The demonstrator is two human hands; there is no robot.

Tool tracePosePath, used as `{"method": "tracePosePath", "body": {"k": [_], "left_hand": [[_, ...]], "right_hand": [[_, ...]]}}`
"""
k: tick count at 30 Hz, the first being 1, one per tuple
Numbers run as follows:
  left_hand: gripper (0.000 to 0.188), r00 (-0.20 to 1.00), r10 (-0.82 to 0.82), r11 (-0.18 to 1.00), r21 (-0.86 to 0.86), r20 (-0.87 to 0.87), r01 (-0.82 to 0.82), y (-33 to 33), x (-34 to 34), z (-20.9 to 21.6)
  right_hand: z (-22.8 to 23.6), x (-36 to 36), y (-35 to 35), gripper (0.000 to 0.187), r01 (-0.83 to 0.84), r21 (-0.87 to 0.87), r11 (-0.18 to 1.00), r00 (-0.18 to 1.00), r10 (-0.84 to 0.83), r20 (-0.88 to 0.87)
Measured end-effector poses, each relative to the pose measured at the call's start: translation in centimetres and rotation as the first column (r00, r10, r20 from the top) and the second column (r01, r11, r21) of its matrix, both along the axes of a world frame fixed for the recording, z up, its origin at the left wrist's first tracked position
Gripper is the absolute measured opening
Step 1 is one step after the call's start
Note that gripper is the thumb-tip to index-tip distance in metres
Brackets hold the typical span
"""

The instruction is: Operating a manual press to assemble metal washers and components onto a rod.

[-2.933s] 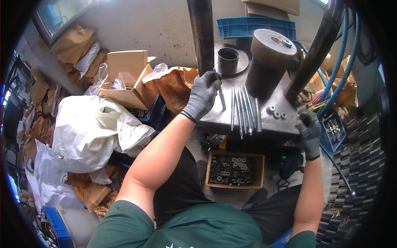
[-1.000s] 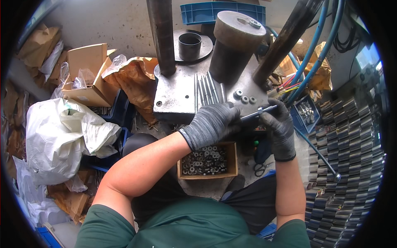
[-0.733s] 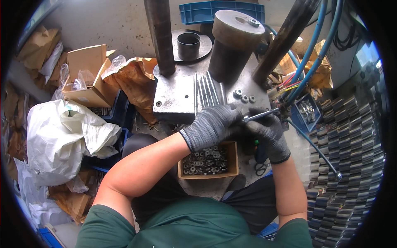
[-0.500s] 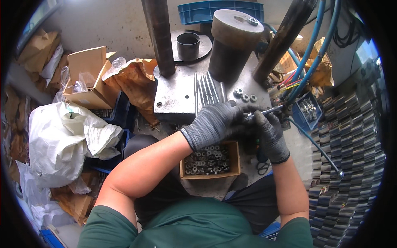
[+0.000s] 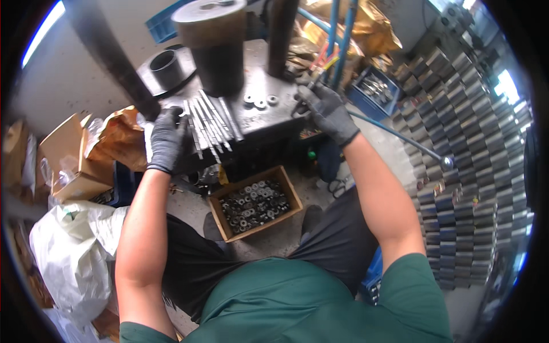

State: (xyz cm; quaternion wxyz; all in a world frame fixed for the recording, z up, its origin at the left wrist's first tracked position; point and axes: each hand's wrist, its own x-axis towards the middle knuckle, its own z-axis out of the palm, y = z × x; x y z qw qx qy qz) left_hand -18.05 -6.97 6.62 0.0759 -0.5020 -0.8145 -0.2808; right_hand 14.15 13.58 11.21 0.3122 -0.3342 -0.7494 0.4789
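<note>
My left hand [image 5: 166,140], in a grey knit glove, is at the left front of the steel press plate [image 5: 260,68], beside a row of several thin metal rods [image 5: 209,123]. Its fingertips are blurred, and whether they touch a rod is unclear. At the plate's right edge, by the hose fittings, my gloved right hand [image 5: 330,114] has its fingers curled. What lies in them, if anything, I cannot make out. Three small metal rings [image 5: 261,104] lie on the plate between my hands. Behind them stands a thick steel cylinder [image 5: 214,51].
Below the plate a cardboard box [image 5: 291,191] holds many small metal rings. Dark steel columns [image 5: 108,54] flank the cylinder. Blue hoses [image 5: 333,34], a blue bin [image 5: 363,106] of metal parts, a ball-ended lever [image 5: 400,138] and stacked metal pieces [image 5: 452,200] occupy the right; a white sack [image 5: 71,246] stands left.
My hands were together at a metal rod at the plate's right front. They are now apart, the left over by the rods, the right by the hose fittings. My view has swung right.
</note>
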Motion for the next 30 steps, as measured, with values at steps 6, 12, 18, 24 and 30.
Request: {"method": "tracePosePath", "body": {"k": [6,12,18,24,30], "left_hand": [[0.032,1.000,0.003,1.000,0.002,0.015,-0.004,0.3,-0.1,-1.5],[0.032,0.998,0.046,0.999,0.018,-0.048,-0.045,1.4,-1.5,-2.3],[0.033,0.994,0.073,0.997,0.005,-0.080,-0.073,1.6,-2.5,-3.2],[0.037,0.996,0.079,0.997,0.006,0.035,-0.079,1.6,-3.7,-4.1],[0.039,0.996,0.087,0.996,0.009,0.028,-0.087,1.1,-3.9,-4.3]], "right_hand": [[-0.7,10.4,1.0,0.030,-0.149,-0.065,0.987,0.974,0.158,0.161],[-10.0,27.8,-1.8,0.041,0.250,-0.141,0.958,0.912,-0.184,0.367],[-24.8,43.4,-8.7,0.036,0.829,-0.400,0.390,0.542,-0.736,0.406],[-35.3,46.0,-17.2,0.034,0.823,-0.568,0.007,0.254,-0.899,0.356],[-39.8,45.1,-18.9,0.022,0.770,-0.615,-0.170,0.100,-0.919,0.380]]}}
